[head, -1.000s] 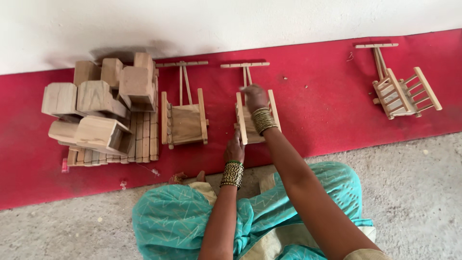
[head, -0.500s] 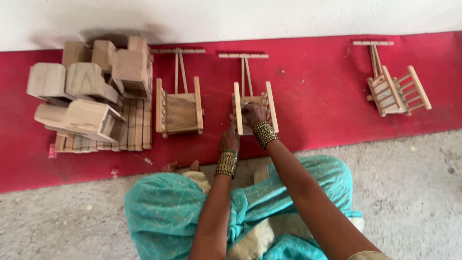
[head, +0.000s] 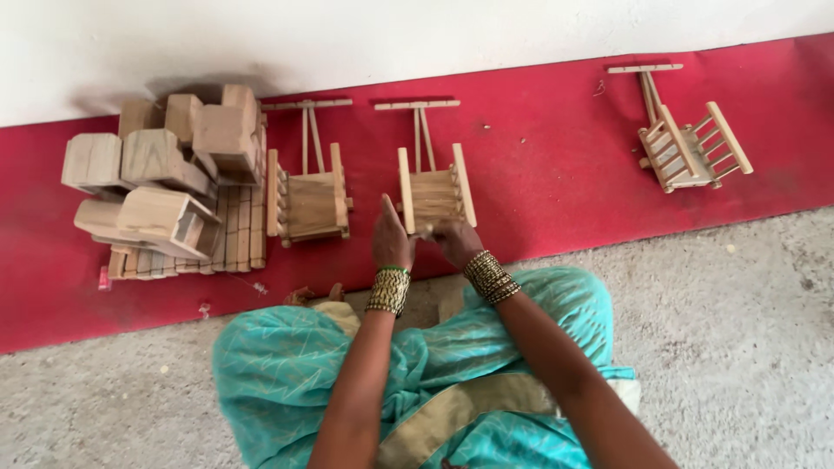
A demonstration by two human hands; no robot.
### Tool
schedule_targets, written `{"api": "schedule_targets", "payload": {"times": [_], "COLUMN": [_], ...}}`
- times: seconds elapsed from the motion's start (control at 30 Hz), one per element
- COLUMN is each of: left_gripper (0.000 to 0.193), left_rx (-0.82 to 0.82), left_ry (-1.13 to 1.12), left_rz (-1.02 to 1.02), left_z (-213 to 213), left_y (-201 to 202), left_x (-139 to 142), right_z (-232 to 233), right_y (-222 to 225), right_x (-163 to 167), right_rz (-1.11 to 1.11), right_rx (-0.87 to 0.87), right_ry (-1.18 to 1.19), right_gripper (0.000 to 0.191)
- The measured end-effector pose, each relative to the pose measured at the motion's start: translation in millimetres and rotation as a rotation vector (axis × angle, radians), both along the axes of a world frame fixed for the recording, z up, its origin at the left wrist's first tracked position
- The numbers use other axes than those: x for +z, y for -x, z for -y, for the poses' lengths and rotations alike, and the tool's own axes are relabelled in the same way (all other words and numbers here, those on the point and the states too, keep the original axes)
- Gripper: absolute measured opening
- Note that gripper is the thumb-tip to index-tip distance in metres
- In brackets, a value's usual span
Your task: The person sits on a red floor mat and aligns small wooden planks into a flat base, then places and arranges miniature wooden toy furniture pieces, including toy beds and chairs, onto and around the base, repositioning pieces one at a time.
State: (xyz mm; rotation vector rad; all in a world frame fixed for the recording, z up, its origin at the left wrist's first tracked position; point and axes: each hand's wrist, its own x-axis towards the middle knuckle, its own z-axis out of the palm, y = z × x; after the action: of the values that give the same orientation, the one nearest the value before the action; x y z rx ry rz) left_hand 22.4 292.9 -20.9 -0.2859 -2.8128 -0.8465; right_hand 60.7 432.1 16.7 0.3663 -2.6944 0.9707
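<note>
A small wooden cart (head: 434, 189) with slatted sides and a long T-shaped handle lies on the red mat (head: 556, 148) in front of me. Both my hands are at its near end. My left hand (head: 390, 236) stands upright with its fingers straight, against the cart's near left corner. My right hand (head: 455, 241) is curled over the near edge, gripping it. Both wrists carry stacks of bangles. Whether a small piece sits between the hands is hidden.
A second similar cart (head: 309, 204) lies just left, a third cart (head: 691, 146) far right. A pile of wooden blocks (head: 161, 178) on stacked slats sits at the left. A white wall runs behind; grey concrete floor (head: 730, 347) is near me.
My right hand has drawn back from the top of the middle cart to its near edge. My left hand has come up beside it. The view has shifted slightly.
</note>
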Motion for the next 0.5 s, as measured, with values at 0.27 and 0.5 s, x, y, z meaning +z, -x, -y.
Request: {"api": "schedule_targets", "payload": {"times": [0.27, 0.5], "left_gripper": [0.098, 0.069], "left_rx": [-0.351, 0.045], "left_ry": [0.103, -0.197], "left_rz": [-0.081, 0.524], "left_z": [-63, -141], "left_y": [-36, 12], "left_x": [3, 18], "right_z": [-72, -107], "right_y": [21, 31], "right_x": [22, 5], "right_rz": [-0.149, -0.019], "right_rx": [-0.47, -0.667], "right_ry": [0.746, 1.269], "right_gripper": [0.019, 0.025]}}
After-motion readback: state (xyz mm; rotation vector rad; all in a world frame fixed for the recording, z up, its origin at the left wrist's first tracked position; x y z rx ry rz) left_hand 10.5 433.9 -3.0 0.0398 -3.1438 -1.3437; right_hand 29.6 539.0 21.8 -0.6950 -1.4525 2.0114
